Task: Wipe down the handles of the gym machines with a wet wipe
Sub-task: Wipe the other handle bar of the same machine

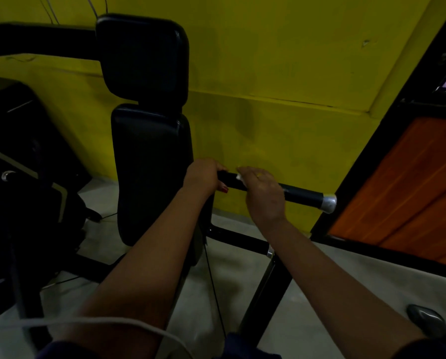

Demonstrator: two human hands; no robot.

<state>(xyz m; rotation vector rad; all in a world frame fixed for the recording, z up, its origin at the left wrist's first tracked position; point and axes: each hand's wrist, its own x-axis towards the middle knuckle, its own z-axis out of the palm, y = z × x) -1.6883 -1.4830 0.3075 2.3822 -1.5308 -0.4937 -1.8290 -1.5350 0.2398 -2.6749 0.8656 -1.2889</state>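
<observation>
Gripping the handle point(304, 196) now, you're closing your left hand point(203, 174) round its inner end, just beside the back pad point(152, 172). Your fingers are curling over the top and your thumb, with its red nail, is coming up underneath.

Your right hand point(262, 193) is lying over the same bar, just right of the left, the two hands near but not touching. Its fingers are bending over the top of the handle and holding the wipe point(240, 176) against it. Only a small white scrap is peeking out by your fingers. A ring is showing on that hand.

The handle is sticking out to the right from the machine, dark and slightly tilted, and its far stretch is showing bare past your right hand. A silver cap point(329, 203) is closing off its free end.

Above the back pad a head pad point(141, 58) is standing upright, both black against the yellow wall point(294, 73). An orange panel point(411, 190) in a black frame is leaning in at the right. Below your arms a black frame bar point(237, 239) is crossing the grey floor point(346, 281). A dark shoe point(426, 318) is showing at lower right, and a white cord point(100, 322) is looping across the bottom over your left forearm.
</observation>
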